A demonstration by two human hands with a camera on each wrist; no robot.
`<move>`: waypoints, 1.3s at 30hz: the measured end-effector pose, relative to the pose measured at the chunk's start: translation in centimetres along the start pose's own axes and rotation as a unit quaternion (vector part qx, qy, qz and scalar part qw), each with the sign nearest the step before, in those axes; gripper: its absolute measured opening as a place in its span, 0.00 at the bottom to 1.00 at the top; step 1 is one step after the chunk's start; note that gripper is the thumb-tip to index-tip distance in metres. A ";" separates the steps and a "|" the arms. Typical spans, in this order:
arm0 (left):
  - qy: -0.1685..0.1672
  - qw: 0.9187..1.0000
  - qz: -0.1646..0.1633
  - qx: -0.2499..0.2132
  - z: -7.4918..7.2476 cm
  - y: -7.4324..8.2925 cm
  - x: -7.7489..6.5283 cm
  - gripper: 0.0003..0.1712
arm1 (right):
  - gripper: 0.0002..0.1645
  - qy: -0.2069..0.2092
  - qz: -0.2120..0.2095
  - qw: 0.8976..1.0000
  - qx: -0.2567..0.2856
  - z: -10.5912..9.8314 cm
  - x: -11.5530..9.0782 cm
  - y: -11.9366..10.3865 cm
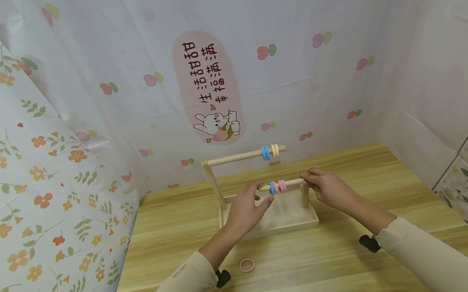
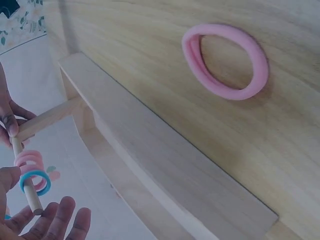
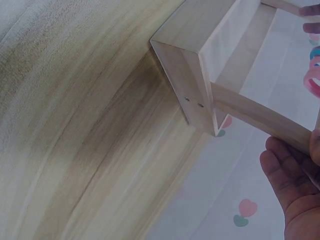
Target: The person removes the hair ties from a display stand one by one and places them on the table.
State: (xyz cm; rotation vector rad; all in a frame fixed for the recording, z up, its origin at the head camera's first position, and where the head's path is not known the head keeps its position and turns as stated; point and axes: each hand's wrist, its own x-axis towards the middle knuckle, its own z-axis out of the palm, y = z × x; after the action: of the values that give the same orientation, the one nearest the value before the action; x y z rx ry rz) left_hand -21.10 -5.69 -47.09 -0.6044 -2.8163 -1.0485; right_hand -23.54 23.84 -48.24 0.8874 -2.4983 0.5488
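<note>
A wooden rack with a shallow tray base (image 1: 284, 229) stands on the table, with two rods at different heights. On the lower front rod (image 1: 294, 182) hang a blue hair tie (image 1: 271, 189) and pink hair ties (image 1: 282, 186). My left hand (image 1: 244, 209) is at that rod's free end, thumb beside the blue hair tie and the other fingers spread beyond the rod in the left wrist view. My right hand (image 1: 330, 187) grips the opposite end, where the rod meets its post (image 3: 260, 117). Another pink hair tie (image 2: 260, 65) lies on the table before the tray.
Blue hair ties (image 1: 265, 153) and pale orange ones (image 1: 275, 150) hang near the free end of the higher back rod (image 1: 235, 157). A printed curtain (image 1: 296, 88) rises behind the wood-grain table (image 1: 175, 236), and a flowered one (image 1: 52, 191) hangs at left.
</note>
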 end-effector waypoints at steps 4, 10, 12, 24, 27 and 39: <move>-0.001 1.000 0.001 0.000 0.0 0.1 0.4 0.33 | 0.15 0.005 0.000 1.000 0.000 0.1 0.0 0.0; -0.013 1.000 -0.002 0.006 0.4 0.1 0.9 0.31 | 0.15 0.012 -0.001 1.000 0.005 0.2 0.0 -0.1; -0.016 1.000 -0.002 0.011 0.6 0.1 1.1 0.30 | 0.15 0.010 0.003 1.000 0.006 0.1 0.0 -0.2; -0.008 1.000 0.014 0.020 0.6 0.3 1.3 0.25 | 0.15 0.005 0.010 1.000 0.006 0.2 0.0 -0.2; -0.002 1.000 0.012 0.007 0.3 0.3 1.2 0.23 | 0.15 0.001 0.013 1.000 0.006 0.2 0.0 -0.1; 0.005 1.000 0.008 0.003 -0.4 -0.4 1.3 0.21 | 0.14 -0.003 0.015 1.000 0.006 0.0 0.0 -0.1</move>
State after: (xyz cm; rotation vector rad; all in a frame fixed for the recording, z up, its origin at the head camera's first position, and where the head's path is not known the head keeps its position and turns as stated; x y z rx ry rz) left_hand -22.48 -5.82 -46.73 -0.6176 -2.7997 -1.0377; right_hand -23.43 23.76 -48.26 0.8584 -2.5189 0.5727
